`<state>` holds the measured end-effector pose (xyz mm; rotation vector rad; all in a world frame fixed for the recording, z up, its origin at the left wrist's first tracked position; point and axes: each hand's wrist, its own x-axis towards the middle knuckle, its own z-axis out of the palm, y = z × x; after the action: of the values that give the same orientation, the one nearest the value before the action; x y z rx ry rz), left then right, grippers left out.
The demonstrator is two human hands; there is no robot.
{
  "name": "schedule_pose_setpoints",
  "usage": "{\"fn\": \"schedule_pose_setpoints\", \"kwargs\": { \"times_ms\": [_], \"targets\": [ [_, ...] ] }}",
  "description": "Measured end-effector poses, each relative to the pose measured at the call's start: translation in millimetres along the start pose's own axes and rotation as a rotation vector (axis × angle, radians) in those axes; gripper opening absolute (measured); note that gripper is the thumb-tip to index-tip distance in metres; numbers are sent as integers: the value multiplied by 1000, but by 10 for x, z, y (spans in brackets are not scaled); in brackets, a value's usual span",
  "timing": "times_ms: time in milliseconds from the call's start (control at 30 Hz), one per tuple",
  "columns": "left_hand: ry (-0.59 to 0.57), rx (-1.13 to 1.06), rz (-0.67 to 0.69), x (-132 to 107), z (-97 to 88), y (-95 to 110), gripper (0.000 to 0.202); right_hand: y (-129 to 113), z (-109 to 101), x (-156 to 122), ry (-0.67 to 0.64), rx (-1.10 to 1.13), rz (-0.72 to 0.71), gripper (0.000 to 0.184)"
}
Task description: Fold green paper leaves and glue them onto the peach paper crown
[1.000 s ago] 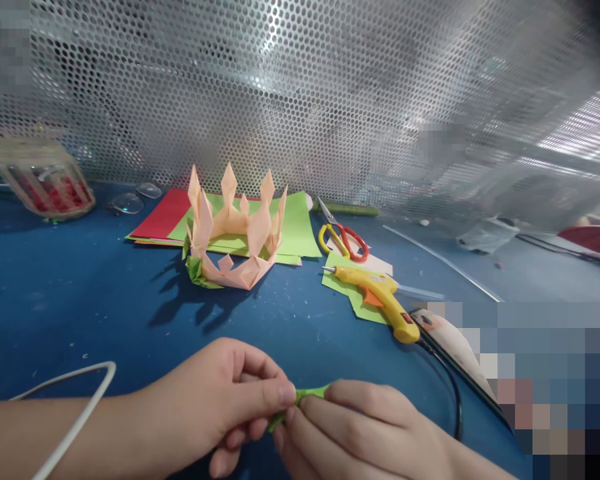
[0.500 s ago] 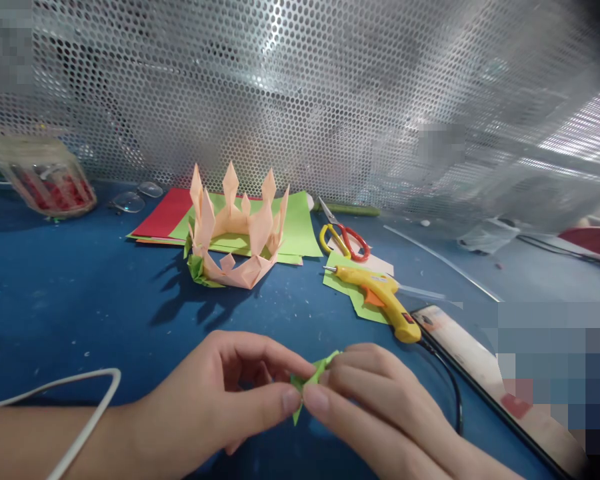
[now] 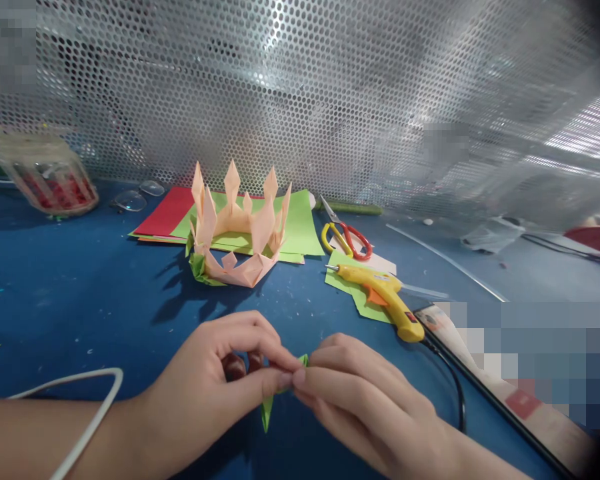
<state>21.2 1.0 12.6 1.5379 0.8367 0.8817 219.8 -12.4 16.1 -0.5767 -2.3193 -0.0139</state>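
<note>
A small folded piece of green paper is pinched between my two hands, low in the middle of the view. My left hand grips it between thumb and forefinger, with a pointed end hanging below. My right hand is closed on its other side, fingertips touching those of the left; much of the paper is hidden behind the fingers. Beyond them stands a peach paper crown with tall folded points and green folded paper on its left side.
Coloured paper sheets lie behind the crown. To the right are scissors, a yellow glue gun with a black cord, and a phone. A jar and glasses stand back left. A white cable crosses my left forearm.
My hands have shifted slightly left and up with the green paper. The paper has turned, and its pointed end now hangs below my left thumb. My right fingers are more extended.
</note>
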Motion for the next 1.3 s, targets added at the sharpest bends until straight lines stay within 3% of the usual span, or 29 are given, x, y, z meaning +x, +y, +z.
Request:
{"fn": "schedule_pose_setpoints", "kwargs": {
  "times_ms": [167, 333, 500, 667, 900, 1100, 1300],
  "targets": [
    [87, 85, 31, -19, 0, 18, 12, 10, 10, -68, 35, 175, 141, 19],
    [121, 199, 91, -14, 0, 40, 11, -12, -35, -50, 98, 189, 205, 19],
    [203, 282, 217, -18, -10, 38, 13, -69, -47, 18, 132, 177, 236, 16],
    [279, 383, 363, -9, -7, 77, 16, -129, -2, 61, 248, 276, 384, 19],
    [171, 517, 575, -75, -42, 126, 15, -177, 12, 69, 243, 371, 488, 24],
    [143, 508, 588, -116, -30, 35, 17, -191, -11, 44, 208, 362, 493, 28],
    [134, 546, 565, -86, -19, 89, 12, -188, -2, 44, 196, 360, 471, 26]
  ]
}}
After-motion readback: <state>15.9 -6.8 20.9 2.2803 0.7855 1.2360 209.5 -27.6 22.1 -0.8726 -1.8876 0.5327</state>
